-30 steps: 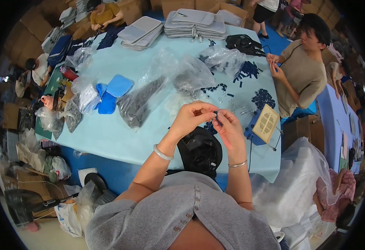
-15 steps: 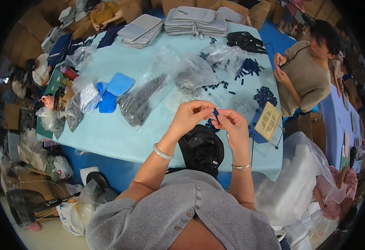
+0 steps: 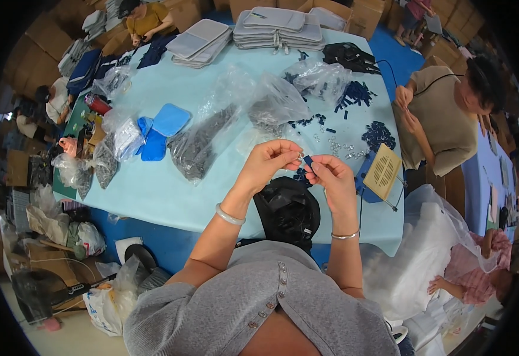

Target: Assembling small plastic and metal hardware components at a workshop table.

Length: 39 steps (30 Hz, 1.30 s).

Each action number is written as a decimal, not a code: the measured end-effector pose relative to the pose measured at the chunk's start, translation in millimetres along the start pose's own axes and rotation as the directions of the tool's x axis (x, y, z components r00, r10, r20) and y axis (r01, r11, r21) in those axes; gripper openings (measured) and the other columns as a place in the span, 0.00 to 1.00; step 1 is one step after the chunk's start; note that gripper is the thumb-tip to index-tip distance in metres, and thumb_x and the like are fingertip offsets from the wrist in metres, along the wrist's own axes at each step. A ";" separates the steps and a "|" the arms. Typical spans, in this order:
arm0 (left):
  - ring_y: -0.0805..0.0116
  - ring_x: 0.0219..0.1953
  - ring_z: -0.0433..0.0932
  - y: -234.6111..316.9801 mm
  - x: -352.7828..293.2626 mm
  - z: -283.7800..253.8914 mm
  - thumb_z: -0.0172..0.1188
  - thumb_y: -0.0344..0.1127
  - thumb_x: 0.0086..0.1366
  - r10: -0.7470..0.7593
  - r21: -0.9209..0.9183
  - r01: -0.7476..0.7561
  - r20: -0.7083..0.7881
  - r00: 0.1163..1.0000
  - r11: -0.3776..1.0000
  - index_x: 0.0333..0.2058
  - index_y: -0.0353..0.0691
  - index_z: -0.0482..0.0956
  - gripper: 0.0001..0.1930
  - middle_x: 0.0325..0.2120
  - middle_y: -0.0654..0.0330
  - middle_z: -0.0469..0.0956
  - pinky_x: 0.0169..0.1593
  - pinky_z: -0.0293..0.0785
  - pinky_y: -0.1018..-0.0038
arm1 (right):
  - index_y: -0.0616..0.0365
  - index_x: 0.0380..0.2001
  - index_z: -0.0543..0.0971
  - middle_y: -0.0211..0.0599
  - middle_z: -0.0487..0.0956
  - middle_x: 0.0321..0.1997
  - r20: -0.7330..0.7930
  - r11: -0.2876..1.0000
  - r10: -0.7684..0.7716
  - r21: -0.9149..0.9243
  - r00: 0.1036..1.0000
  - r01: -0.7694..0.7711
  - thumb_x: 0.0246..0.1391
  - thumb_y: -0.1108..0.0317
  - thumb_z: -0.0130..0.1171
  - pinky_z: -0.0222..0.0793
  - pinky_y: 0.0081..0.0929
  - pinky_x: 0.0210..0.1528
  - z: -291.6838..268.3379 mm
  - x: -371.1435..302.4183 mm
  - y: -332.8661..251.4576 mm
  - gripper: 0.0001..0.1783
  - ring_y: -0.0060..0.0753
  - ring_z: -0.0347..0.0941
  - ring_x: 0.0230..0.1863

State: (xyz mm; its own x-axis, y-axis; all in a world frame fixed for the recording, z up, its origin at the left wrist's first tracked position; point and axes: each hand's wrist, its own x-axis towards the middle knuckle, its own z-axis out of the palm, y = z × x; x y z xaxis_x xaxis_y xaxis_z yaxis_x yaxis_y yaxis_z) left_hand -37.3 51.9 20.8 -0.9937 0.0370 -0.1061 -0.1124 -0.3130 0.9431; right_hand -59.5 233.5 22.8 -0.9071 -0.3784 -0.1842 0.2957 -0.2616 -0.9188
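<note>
My left hand (image 3: 273, 161) pinches a small shiny metal piece (image 3: 301, 155), perhaps a ring or clasp; its shape is too small to tell. In my right hand (image 3: 333, 178) a short dark blue fabric tab (image 3: 308, 161) is pinched between thumb and forefinger. The two pieces are close together above the table; whether they touch I cannot tell. Beneath my hands lies a black bag (image 3: 288, 207) at the table's near edge. Loose metal pieces (image 3: 339, 146) and a heap of dark blue tabs (image 3: 378, 136) lie just beyond my right hand.
A blue device with a cream panel (image 3: 381, 172) stands at the right edge of the pale blue table (image 3: 153, 199). Plastic bags of dark parts (image 3: 203, 142), blue pouches (image 3: 170, 120) and grey case stacks (image 3: 280, 29) occupy the table. A co-worker (image 3: 440, 118) works at the right.
My fingers have drawn slightly apart, and the metal piece and more of the blue tab now show. The co-worker at right has shifted right and bent the head down.
</note>
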 end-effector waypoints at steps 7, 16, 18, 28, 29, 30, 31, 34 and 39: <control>0.76 0.31 0.76 5.7 -1.6 3.7 0.57 0.30 0.60 -0.013 0.041 0.011 0.025 1.000 0.999 0.37 0.32 0.78 0.09 0.31 0.61 0.77 0.37 0.73 0.81 | 0.64 0.35 0.76 0.35 0.79 0.30 0.065 0.999 0.040 0.009 0.997 -0.040 0.52 0.73 0.57 0.70 0.16 0.30 1.8 -0.1 -1.9 0.08 0.21 0.74 0.27; 0.77 0.31 0.74 5.6 -2.2 4.0 0.56 0.29 0.60 -0.033 0.057 0.029 0.079 0.996 0.998 0.37 0.31 0.78 0.09 0.30 0.62 0.78 0.38 0.71 0.82 | 0.62 0.33 0.74 0.34 0.78 0.29 0.079 1.000 0.021 0.021 0.997 -0.023 0.51 0.73 0.57 0.70 0.15 0.29 1.5 2.3 1.1 0.06 0.21 0.73 0.26; 0.77 0.32 0.73 1.8 -1.6 2.3 0.55 0.29 0.60 -0.047 0.109 0.039 0.066 0.997 0.993 0.37 0.31 0.78 0.09 0.31 0.61 0.78 0.39 0.71 0.81 | 0.62 0.32 0.73 0.35 0.78 0.29 0.061 1.000 -0.007 0.018 0.998 0.006 0.51 0.74 0.57 0.70 0.15 0.29 2.8 2.6 4.0 0.05 0.21 0.73 0.25; 0.75 0.33 0.74 -6.7 -6.8 15.5 0.54 0.29 0.61 0.024 -0.057 -0.021 0.053 0.998 0.998 0.40 0.33 0.79 0.11 0.33 0.59 0.77 0.40 0.70 0.80 | 0.61 0.31 0.71 0.34 0.77 0.28 -0.051 0.994 -0.113 -0.011 0.992 0.113 0.51 0.77 0.56 0.71 0.16 0.29 11.3 2.3 6.2 0.04 0.21 0.74 0.26; 0.75 0.33 0.74 -8.9 -6.4 16.1 0.54 0.30 0.61 0.064 -0.022 -0.064 0.004 0.998 0.998 0.40 0.33 0.79 0.11 0.33 0.59 0.77 0.39 0.70 0.80 | 0.61 0.31 0.71 0.34 0.77 0.28 -0.051 0.994 -0.113 -0.011 0.992 0.112 0.51 0.77 0.56 0.71 0.16 0.29 12.5 1.5 4.2 0.04 0.21 0.74 0.26; 0.75 0.32 0.74 -10.8 -6.1 15.9 0.55 0.30 0.61 0.106 0.016 -0.105 -0.044 0.993 0.994 0.41 0.33 0.79 0.11 0.34 0.59 0.77 0.39 0.70 0.80 | 0.62 0.32 0.72 0.34 0.77 0.28 -0.044 0.995 -0.097 0.011 0.994 0.098 0.51 0.77 0.56 0.71 0.16 0.29 13.9 0.4 1.5 0.05 0.20 0.74 0.27; 0.75 0.32 0.74 -12.1 -5.6 15.0 0.55 0.30 0.61 0.106 0.017 -0.105 -0.044 0.993 0.994 0.41 0.33 0.79 0.11 0.34 0.59 0.77 0.39 0.70 0.80 | 0.62 0.33 0.72 0.33 0.77 0.29 -0.037 0.996 -0.082 0.032 0.996 0.083 0.50 0.78 0.57 0.71 0.16 0.30 15.0 -0.4 -0.4 0.06 0.20 0.74 0.27; 0.76 0.31 0.73 -13.6 -3.3 12.8 0.56 0.31 0.61 0.106 -0.014 -0.108 -0.090 0.990 0.994 0.41 0.34 0.79 0.11 0.32 0.62 0.77 0.37 0.69 0.81 | 0.63 0.36 0.72 0.31 0.76 0.29 -0.010 0.982 -0.166 -0.087 0.986 0.165 0.49 0.77 0.58 0.69 0.14 0.31 16.5 -3.8 -0.2 0.09 0.17 0.72 0.29; 0.81 0.27 0.70 -11.2 -7.4 17.6 0.56 0.32 0.61 0.016 -0.175 -0.035 -0.111 0.994 0.984 0.42 0.33 0.78 0.12 0.26 0.66 0.76 0.34 0.68 0.84 | 0.63 0.36 0.73 0.29 0.76 0.30 -0.036 0.946 -0.277 -0.185 0.960 0.266 0.48 0.76 0.59 0.66 0.11 0.32 18.5 -5.3 4.4 0.10 0.14 0.70 0.29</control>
State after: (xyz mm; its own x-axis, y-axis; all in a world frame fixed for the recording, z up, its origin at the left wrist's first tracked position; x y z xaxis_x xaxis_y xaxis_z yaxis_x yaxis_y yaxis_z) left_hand -28.6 71.9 16.5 -0.9893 -0.0734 -0.1257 -0.0761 -0.4752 0.8766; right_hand -47.9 217.9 26.2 -0.9636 -0.2592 0.0652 -0.0171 -0.1837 -0.9828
